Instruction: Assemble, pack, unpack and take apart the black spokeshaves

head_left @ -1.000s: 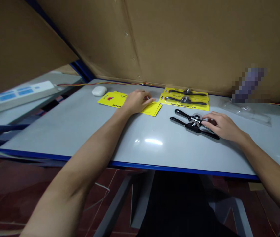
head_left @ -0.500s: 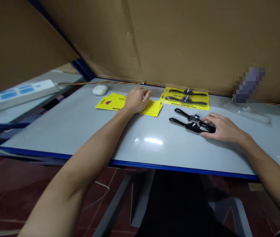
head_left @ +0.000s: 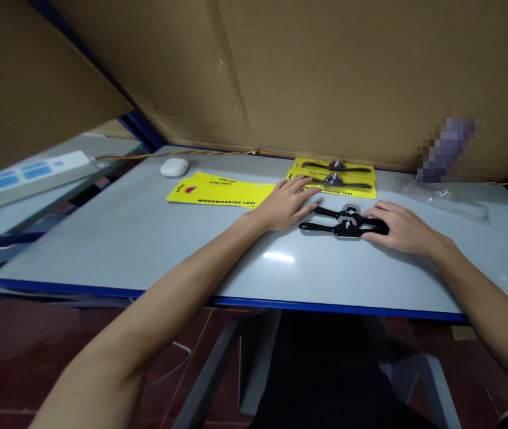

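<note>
Two loose black spokeshave tools [head_left: 341, 221] lie side by side on the grey table [head_left: 146, 238], a little right of its middle. My right hand [head_left: 399, 227] rests on their right handles with the fingers curled over them. My left hand [head_left: 286, 204] lies flat, fingers stretched out, touching the tools' left handles. Just behind my left hand, two packed tools on yellow cards [head_left: 332, 176] sit side by side. A stack of bare yellow cards [head_left: 220, 192] lies to the left of my left hand.
A white oval case [head_left: 174, 167] sits at the table's back left. Clear plastic bags [head_left: 444, 198] lie at the back right. Brown cardboard [head_left: 325, 77] walls the back and left. A white power strip [head_left: 25, 174] lies on the neighbouring surface at left.
My left hand left the yellow cards and moved right to the black tools' left handles. My right hand turned the tools more crosswise and stays on their right ends.
</note>
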The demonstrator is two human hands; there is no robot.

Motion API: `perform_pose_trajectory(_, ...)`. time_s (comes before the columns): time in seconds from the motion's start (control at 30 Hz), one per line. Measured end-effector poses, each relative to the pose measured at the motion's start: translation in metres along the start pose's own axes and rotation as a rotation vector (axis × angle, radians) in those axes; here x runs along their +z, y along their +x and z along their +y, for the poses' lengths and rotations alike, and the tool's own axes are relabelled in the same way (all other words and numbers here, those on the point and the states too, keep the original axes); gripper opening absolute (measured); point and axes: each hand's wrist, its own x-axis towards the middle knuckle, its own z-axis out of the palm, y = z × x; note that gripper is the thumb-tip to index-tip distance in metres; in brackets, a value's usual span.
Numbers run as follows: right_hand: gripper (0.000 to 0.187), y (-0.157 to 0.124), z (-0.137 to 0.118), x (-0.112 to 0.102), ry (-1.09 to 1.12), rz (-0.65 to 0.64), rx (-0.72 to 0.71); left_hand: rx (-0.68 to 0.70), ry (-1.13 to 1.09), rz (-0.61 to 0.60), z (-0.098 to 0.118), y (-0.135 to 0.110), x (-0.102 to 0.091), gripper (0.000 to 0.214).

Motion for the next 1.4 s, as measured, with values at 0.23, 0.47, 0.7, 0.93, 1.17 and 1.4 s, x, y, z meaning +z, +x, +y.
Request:
perform_pose_trajectory(0.23, 0.046, 0.000, 0.002, 0.000, 0.044, 0.003, -0.017, -0.071, -0.041, -0.050, -0.007, -0.002, 0.005, 0.056)
perform_pose_trajectory(0.47, 0.045, 0.000, 0.002, 0.001, 0.047, -0.015, -0.008, -0.095, -0.048, -0.040, 0.001, -0.004, -0.001, 0.065)
perform_pose_trajectory(0.7, 0.046, 0.000, 0.003, 0.002, 0.056, 0.007, -0.007, -0.087, -0.078, -0.069, 0.002, -0.005, -0.005, 0.060)
perform_pose_trajectory(0.93, 0.045, 0.004, 0.009, 0.011, 0.111, 0.101, -0.024, -0.046, -0.094, -0.045, -0.001, -0.005, -0.006, 0.052)
perform_pose_trajectory(1.17, 0.037, 0.008, 0.014, 0.015, 0.099, 0.148, 0.003, -0.024, -0.079, 0.006, -0.003, -0.004, -0.001, 0.047)
perform_pose_trajectory(1.4, 0.033, 0.010, 0.012, 0.017, 0.123, 0.180, 0.052, -0.020, -0.087, -0.017, -0.005, -0.005, -0.003, 0.043)
